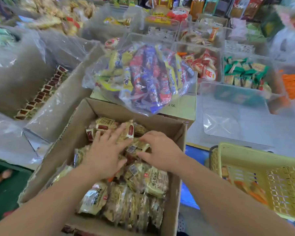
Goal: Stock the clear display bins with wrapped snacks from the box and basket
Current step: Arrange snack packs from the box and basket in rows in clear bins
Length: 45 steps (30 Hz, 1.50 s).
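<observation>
The wrapped snacks [126, 193] fill the box [175, 184] at lower centre; the left hand [107, 150] lies spread flat on them, gripping nothing; the right hand [160, 150] curls round one; better to scoop several together for the empty clear bin [232, 106] at centre right.

Bare left hand [106, 155] and bare right hand [162, 151], both forearms uncovered to the frame edge.

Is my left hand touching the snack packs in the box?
Touching. Head view shows the left hand lying flat on the snack packs.
</observation>
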Each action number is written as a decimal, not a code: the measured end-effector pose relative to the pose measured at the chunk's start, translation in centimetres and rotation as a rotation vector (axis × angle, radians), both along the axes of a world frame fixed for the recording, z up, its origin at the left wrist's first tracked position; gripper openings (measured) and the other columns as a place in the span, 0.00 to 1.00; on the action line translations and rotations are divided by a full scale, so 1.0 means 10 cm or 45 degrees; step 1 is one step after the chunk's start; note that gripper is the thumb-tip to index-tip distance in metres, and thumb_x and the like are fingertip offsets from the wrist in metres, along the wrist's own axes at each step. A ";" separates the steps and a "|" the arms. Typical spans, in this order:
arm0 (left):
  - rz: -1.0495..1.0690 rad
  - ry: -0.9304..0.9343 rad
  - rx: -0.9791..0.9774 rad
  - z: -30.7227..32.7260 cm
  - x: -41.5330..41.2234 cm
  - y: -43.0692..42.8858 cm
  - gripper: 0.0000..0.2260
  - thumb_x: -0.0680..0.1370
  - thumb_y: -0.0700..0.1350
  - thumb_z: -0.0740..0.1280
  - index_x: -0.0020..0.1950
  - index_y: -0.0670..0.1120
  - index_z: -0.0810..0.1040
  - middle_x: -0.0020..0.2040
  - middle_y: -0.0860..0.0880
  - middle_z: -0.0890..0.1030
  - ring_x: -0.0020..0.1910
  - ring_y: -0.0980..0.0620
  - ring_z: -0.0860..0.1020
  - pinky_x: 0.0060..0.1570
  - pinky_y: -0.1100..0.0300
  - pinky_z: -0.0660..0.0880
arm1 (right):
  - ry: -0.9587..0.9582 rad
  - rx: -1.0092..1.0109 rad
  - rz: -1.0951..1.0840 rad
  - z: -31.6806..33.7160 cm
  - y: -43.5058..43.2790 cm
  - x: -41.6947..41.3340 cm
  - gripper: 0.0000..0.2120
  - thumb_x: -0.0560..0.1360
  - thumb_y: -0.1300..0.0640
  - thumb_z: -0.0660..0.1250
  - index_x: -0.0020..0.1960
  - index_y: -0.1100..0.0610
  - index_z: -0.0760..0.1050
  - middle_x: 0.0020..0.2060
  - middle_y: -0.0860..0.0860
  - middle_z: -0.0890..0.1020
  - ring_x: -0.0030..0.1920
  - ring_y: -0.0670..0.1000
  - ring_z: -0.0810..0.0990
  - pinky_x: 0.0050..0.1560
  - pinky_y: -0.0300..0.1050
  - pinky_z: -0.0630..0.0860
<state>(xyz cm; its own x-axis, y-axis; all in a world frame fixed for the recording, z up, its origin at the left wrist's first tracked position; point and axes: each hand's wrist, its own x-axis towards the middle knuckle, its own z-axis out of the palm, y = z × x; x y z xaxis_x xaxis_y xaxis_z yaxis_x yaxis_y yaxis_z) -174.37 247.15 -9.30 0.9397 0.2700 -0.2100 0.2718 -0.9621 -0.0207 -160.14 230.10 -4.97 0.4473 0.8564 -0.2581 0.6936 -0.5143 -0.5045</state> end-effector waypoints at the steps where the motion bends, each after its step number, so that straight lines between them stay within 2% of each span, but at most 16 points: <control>1: -0.075 -0.014 -0.009 -0.05 0.05 0.05 0.32 0.77 0.64 0.65 0.80 0.65 0.57 0.85 0.48 0.40 0.81 0.38 0.51 0.76 0.35 0.53 | -0.026 -0.076 0.010 -0.10 0.18 -0.01 0.26 0.75 0.40 0.68 0.69 0.51 0.74 0.63 0.50 0.76 0.67 0.54 0.71 0.66 0.50 0.72; 6: -0.096 0.002 -0.144 -0.16 0.27 0.24 0.25 0.80 0.57 0.66 0.75 0.60 0.63 0.85 0.44 0.46 0.81 0.38 0.52 0.77 0.35 0.51 | -0.095 -0.395 -0.143 -0.60 0.60 -0.09 0.40 0.71 0.35 0.71 0.75 0.54 0.63 0.68 0.55 0.74 0.68 0.59 0.72 0.67 0.53 0.71; 9: -0.140 -0.015 -0.135 -0.16 0.34 0.32 0.18 0.81 0.51 0.64 0.70 0.54 0.68 0.82 0.39 0.57 0.78 0.36 0.61 0.73 0.39 0.59 | -0.165 -0.475 -0.158 -0.71 0.56 -0.21 0.35 0.72 0.37 0.69 0.73 0.51 0.65 0.67 0.55 0.72 0.68 0.60 0.70 0.66 0.53 0.72; 13: -0.127 -0.242 -0.369 -0.05 0.29 0.42 0.08 0.80 0.39 0.64 0.58 0.44 0.74 0.60 0.38 0.77 0.55 0.34 0.78 0.50 0.46 0.73 | -0.050 -0.505 -0.078 -0.48 0.36 -0.29 0.34 0.68 0.38 0.71 0.71 0.48 0.69 0.61 0.55 0.72 0.64 0.60 0.70 0.62 0.53 0.72; 16: 0.069 -0.468 -0.630 0.06 0.17 0.49 0.07 0.79 0.37 0.65 0.50 0.48 0.71 0.47 0.49 0.74 0.45 0.42 0.76 0.39 0.51 0.66 | -0.019 -0.579 0.086 -0.24 0.13 -0.34 0.34 0.68 0.33 0.67 0.69 0.47 0.72 0.58 0.53 0.72 0.62 0.60 0.71 0.60 0.54 0.72; 21: 0.402 -0.761 -0.906 0.37 -0.24 0.59 0.19 0.78 0.40 0.69 0.65 0.58 0.73 0.48 0.61 0.77 0.40 0.59 0.74 0.39 0.61 0.67 | -0.037 -0.657 0.063 -0.03 0.08 -0.39 0.35 0.68 0.23 0.53 0.55 0.47 0.81 0.58 0.52 0.75 0.63 0.57 0.69 0.60 0.57 0.71; 24: 0.596 -0.633 -1.034 0.51 -0.57 0.61 0.23 0.76 0.46 0.69 0.63 0.71 0.69 0.52 0.69 0.77 0.43 0.62 0.79 0.41 0.57 0.77 | -0.140 -0.699 0.055 -0.10 0.31 -0.34 0.24 0.78 0.33 0.57 0.42 0.53 0.77 0.41 0.52 0.75 0.56 0.57 0.74 0.52 0.53 0.74; 27: 0.605 -0.565 -0.971 0.44 -0.79 0.64 0.21 0.75 0.46 0.70 0.62 0.68 0.70 0.56 0.66 0.75 0.50 0.61 0.78 0.46 0.59 0.76 | -0.151 -0.663 0.030 -0.27 0.61 -0.25 0.18 0.75 0.41 0.68 0.50 0.56 0.78 0.43 0.53 0.78 0.53 0.60 0.78 0.50 0.52 0.79; 29: 0.487 -0.537 -0.832 0.39 -0.87 0.64 0.18 0.75 0.42 0.71 0.59 0.62 0.74 0.57 0.60 0.76 0.51 0.61 0.77 0.47 0.62 0.73 | -0.139 -0.612 0.044 -0.42 0.79 -0.18 0.23 0.70 0.41 0.74 0.57 0.55 0.78 0.52 0.55 0.78 0.55 0.59 0.78 0.54 0.53 0.79; 31: 0.353 -0.431 -0.536 0.31 -0.91 0.66 0.18 0.71 0.35 0.74 0.58 0.52 0.81 0.63 0.49 0.78 0.56 0.47 0.79 0.54 0.52 0.76 | -0.129 -0.572 0.046 -0.57 0.92 -0.10 0.28 0.67 0.41 0.77 0.60 0.56 0.77 0.56 0.57 0.78 0.57 0.59 0.78 0.57 0.52 0.78; 33: 0.233 -0.249 -0.224 0.29 -0.89 0.67 0.27 0.64 0.31 0.77 0.60 0.48 0.83 0.70 0.40 0.76 0.66 0.34 0.74 0.64 0.36 0.72 | -0.072 -0.553 0.014 -0.70 1.01 -0.02 0.35 0.64 0.42 0.80 0.65 0.56 0.74 0.61 0.57 0.78 0.59 0.60 0.78 0.58 0.49 0.77; 35: 0.038 -0.146 -0.127 0.31 -0.83 0.68 0.33 0.58 0.32 0.77 0.62 0.49 0.83 0.72 0.41 0.76 0.72 0.34 0.72 0.69 0.32 0.67 | -0.023 -0.575 0.009 -0.80 1.06 0.06 0.46 0.61 0.42 0.82 0.72 0.55 0.69 0.66 0.57 0.77 0.63 0.60 0.77 0.60 0.47 0.75; 38: -0.340 -0.036 -0.167 0.23 -0.73 0.65 0.32 0.60 0.38 0.78 0.65 0.48 0.82 0.68 0.45 0.80 0.68 0.42 0.78 0.68 0.38 0.72 | 0.022 -0.680 0.046 -0.93 1.09 0.11 0.62 0.57 0.39 0.83 0.81 0.49 0.52 0.72 0.56 0.71 0.70 0.61 0.71 0.67 0.53 0.73; 40: -0.346 0.098 -0.253 0.15 -0.66 0.60 0.32 0.71 0.44 0.73 0.76 0.52 0.72 0.76 0.46 0.72 0.73 0.45 0.72 0.74 0.43 0.65 | 0.034 -0.719 0.074 -1.00 1.09 0.12 0.66 0.57 0.38 0.83 0.82 0.46 0.44 0.76 0.56 0.66 0.73 0.61 0.66 0.70 0.55 0.70; 42: -0.267 0.190 -0.249 0.04 -0.58 0.62 0.31 0.79 0.53 0.66 0.80 0.59 0.59 0.82 0.48 0.59 0.77 0.45 0.63 0.76 0.46 0.57 | 0.057 -0.721 0.085 -1.07 1.09 0.13 0.66 0.58 0.39 0.83 0.82 0.45 0.42 0.78 0.55 0.63 0.75 0.61 0.63 0.72 0.55 0.67; 45: -0.195 0.297 -0.166 -0.05 -0.44 0.69 0.33 0.77 0.64 0.67 0.79 0.65 0.58 0.84 0.46 0.51 0.77 0.41 0.58 0.75 0.43 0.56 | 0.093 -0.655 0.061 -1.15 1.08 0.18 0.63 0.59 0.40 0.82 0.82 0.46 0.46 0.75 0.56 0.66 0.72 0.61 0.68 0.67 0.52 0.70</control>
